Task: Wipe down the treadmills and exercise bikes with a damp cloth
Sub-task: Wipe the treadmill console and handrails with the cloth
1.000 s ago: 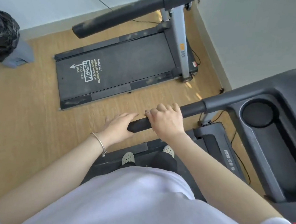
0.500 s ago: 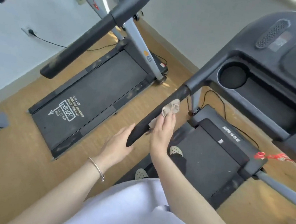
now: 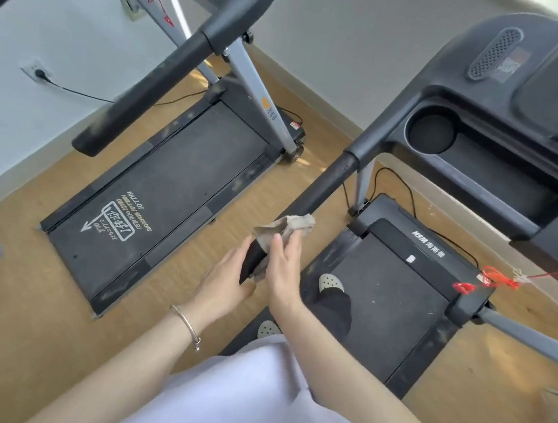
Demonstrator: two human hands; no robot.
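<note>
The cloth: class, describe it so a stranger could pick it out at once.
Find the treadmill with the cup-holder console. Follow its black handrail to the near end, where the right hand presses the cloth. It alone is crumpled and beige among hard black parts.

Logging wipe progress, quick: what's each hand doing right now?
Left hand: open, touching the treadmill handrail end.
Right hand: open, pressing the cloth against that handrail.

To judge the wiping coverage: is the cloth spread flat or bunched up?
Bunched: the cloth is crumpled against the handrail, pressed there by the right hand.
</note>
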